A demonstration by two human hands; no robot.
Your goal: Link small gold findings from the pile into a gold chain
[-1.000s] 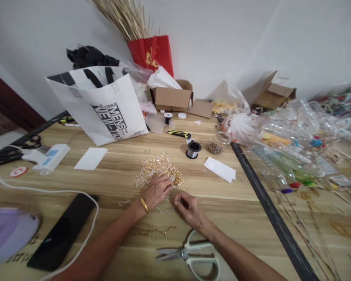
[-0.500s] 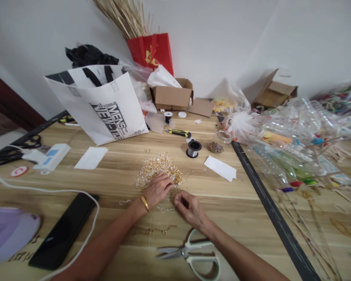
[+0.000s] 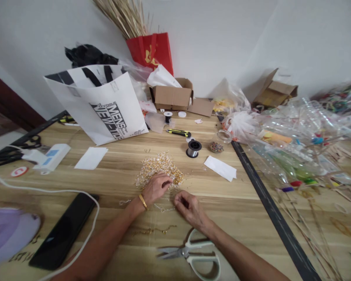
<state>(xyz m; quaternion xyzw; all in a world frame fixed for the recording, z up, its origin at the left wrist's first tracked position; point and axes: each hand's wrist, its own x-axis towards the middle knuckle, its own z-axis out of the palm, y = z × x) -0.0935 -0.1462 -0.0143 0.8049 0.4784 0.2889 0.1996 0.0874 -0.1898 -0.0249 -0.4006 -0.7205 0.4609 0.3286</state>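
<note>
Head view: the left hand curls over the near edge of a gold-and-clear bead pile on the desk; the right hand rests nearby, fingers bent — whether either pinches anything, I cannot tell. A silver chain lies between them — scissors nearer.

1. Head view: looks from the person's head, facing forward and down over the pale, wood-grained tabletop.
2. Near range: bare left hand and bare right hand lie below centre.
3. Background: plain grey-white wall.
</note>
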